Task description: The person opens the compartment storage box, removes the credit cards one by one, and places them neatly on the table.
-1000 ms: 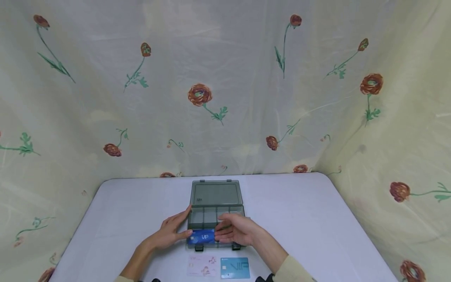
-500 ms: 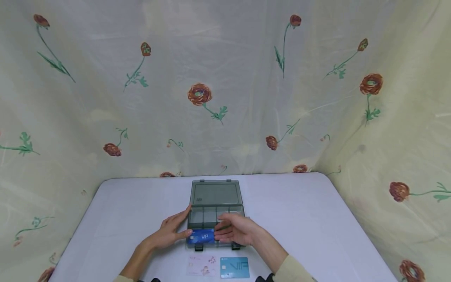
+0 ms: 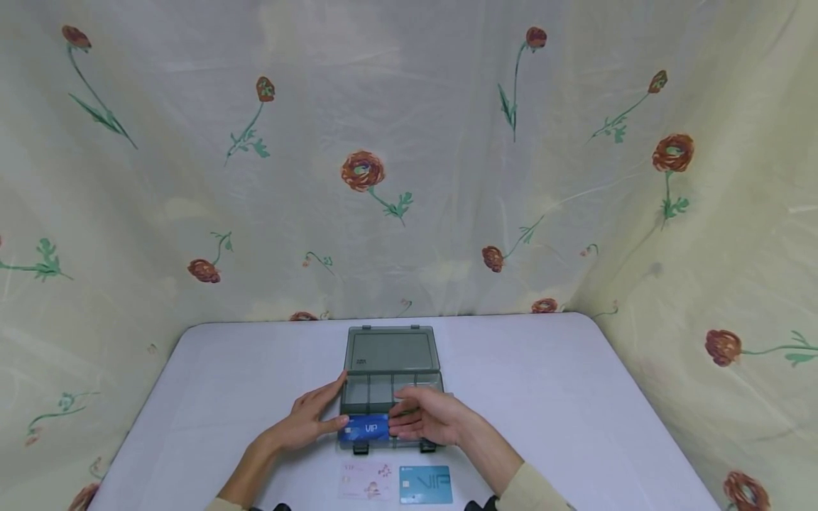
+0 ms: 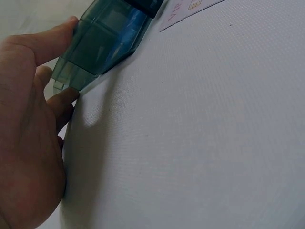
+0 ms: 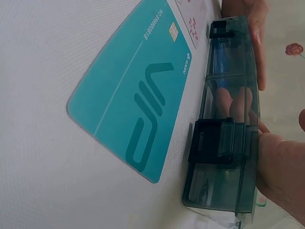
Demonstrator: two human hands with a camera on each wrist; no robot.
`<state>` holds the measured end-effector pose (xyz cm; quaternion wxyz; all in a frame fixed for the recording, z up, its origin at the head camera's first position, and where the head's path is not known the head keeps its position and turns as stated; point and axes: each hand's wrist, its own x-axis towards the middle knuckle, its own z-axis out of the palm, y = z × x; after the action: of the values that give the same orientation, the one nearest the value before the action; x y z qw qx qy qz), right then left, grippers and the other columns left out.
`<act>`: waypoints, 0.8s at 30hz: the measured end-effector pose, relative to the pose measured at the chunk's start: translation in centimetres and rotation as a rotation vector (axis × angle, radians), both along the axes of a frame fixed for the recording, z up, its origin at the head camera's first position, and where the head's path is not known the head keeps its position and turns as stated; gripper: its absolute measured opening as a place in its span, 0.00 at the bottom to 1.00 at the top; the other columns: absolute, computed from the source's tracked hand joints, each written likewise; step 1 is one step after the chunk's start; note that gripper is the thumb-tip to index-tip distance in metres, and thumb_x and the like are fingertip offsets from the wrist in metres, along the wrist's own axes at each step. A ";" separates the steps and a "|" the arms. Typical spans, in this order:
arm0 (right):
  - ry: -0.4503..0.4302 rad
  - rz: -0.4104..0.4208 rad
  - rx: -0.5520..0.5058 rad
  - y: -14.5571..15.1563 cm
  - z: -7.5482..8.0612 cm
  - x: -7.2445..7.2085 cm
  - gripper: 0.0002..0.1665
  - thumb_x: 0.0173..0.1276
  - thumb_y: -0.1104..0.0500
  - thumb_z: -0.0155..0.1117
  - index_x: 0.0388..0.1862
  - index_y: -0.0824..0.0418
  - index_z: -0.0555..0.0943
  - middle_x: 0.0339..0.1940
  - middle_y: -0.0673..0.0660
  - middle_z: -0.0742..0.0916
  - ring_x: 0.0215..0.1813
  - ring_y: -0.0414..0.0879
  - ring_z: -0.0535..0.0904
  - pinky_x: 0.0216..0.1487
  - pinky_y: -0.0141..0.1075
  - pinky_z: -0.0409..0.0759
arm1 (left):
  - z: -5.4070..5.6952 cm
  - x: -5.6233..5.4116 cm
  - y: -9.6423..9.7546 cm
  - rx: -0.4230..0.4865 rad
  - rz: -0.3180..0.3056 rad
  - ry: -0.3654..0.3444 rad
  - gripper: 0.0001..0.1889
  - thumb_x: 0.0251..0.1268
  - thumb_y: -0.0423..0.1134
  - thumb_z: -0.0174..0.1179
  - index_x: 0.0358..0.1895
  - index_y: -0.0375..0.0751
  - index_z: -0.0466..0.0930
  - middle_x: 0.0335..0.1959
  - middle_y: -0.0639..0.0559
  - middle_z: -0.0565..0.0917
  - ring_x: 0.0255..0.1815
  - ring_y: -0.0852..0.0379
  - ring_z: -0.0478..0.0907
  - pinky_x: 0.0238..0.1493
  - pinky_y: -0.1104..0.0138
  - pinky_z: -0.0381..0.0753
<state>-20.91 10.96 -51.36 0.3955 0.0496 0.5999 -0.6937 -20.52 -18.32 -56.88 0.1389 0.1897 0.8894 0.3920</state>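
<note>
The right hand (image 3: 432,417), fingers relaxed, seems only to touch the blue card (image 3: 366,429) in the front of the box (image 3: 381,390), whose left side the spread left hand (image 3: 309,421) touches, a pink card (image 3: 358,485) and teal card (image 3: 425,485) before it.

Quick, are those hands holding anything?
Left hand: open, touching the grey-green translucent plastic box.
Right hand: open, fingers inside it, at the blue rectangular VIP card.

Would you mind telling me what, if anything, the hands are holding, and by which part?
The right hand has fingertips at the right end of the blue card; whether it grips is unclear. The left hand touches the left side of the box.
</note>
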 end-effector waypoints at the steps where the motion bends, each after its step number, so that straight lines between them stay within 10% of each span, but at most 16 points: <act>1: -0.002 0.000 -0.001 0.0 0.0 0.0 0.37 0.74 0.47 0.59 0.62 0.80 0.73 0.59 0.77 0.80 0.56 0.62 0.83 0.53 0.42 0.84 | 0.0 0.0 0.0 -0.002 0.000 -0.002 0.44 0.73 0.55 0.58 0.83 0.53 0.42 0.83 0.52 0.52 0.81 0.41 0.47 0.74 0.36 0.41; 24: 0.000 -0.019 -0.011 0.0 -0.3 -0.2 0.35 0.75 0.48 0.58 0.60 0.80 0.75 0.58 0.74 0.81 0.52 0.57 0.86 0.48 0.38 0.85 | 0.4 0.1 0.2 0.009 0.010 -0.018 0.44 0.73 0.55 0.58 0.83 0.52 0.43 0.82 0.50 0.52 0.81 0.40 0.47 0.73 0.36 0.39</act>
<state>-21.11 10.95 -51.70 0.3891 0.0529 0.5954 -0.7009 -20.38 -18.11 -56.45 0.1441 0.1825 0.8873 0.3982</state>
